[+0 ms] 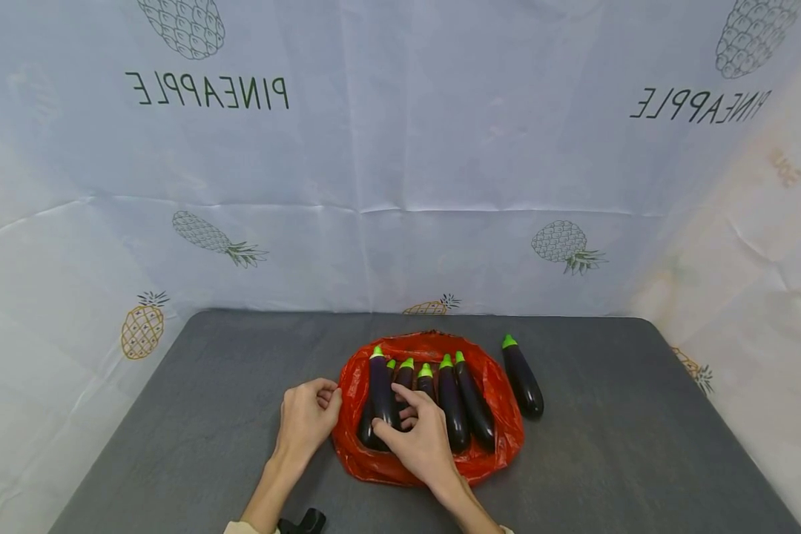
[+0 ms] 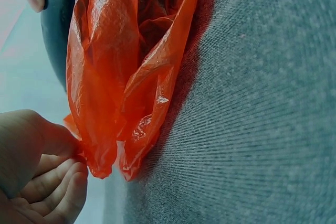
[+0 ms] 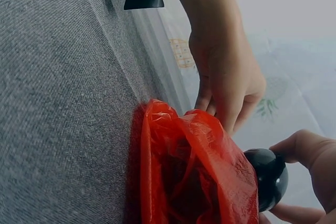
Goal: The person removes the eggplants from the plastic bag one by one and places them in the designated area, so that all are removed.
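Observation:
A red plastic bag [image 1: 357, 463] lies spread on the table with its mouth rolled wide, and several dark purple eggplants [image 1: 452, 408] with green caps lie inside. My left hand [image 1: 305, 417] pinches the bag's left rim; the left wrist view shows the thumb and fingers on the red plastic [image 2: 105, 103]. My right hand [image 1: 427, 445] holds one eggplant [image 1: 380, 378] between thumb and fingers, above the others at the bag's left side. In the right wrist view that eggplant's rounded black end [image 3: 270, 177] shows between the fingers, beside the bag wall.
Another eggplant [image 1: 523, 380] lies on the grey table [image 1: 607, 415] just right of the bag. A black object [image 1: 310, 521] is by the left wrist at the near edge. Behind the table hangs a white cloth [image 1: 387, 148] printed with pineapples.

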{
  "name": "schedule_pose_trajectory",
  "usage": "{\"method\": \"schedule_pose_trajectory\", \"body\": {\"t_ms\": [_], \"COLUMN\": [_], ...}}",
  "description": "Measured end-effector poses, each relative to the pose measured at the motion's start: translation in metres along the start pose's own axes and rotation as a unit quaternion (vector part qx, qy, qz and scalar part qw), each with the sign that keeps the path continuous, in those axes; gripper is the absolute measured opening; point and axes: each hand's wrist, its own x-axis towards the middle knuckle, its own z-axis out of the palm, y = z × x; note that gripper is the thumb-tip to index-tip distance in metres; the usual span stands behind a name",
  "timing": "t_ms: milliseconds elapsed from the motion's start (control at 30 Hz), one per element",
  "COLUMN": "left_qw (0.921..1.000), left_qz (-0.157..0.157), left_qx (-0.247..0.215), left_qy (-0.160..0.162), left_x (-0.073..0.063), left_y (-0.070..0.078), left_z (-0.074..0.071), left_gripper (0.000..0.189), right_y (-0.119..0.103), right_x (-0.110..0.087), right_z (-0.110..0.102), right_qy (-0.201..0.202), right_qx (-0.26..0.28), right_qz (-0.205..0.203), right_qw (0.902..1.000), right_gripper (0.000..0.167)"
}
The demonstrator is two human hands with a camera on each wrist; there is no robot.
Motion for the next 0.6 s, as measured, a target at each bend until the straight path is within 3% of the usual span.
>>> {"method": "schedule_pose_trajectory", "body": {"t_ms": [600], "left_qw": [1.0], "left_qz": [0.004], "left_qx": [0.0], "left_qy": [-0.002], "left_x": [0.0009], "left_y": [-0.0009], "left_z": [0.0012], "left_gripper": [0.005], "right_y": [0.0012], "right_x": [0.0008], "right_z": [-0.0063], "right_qy": [0.025], "right_qx": [0.018], "right_qz": [-0.014], "right_qw": [0.9994], "right_gripper": [0.055]}}
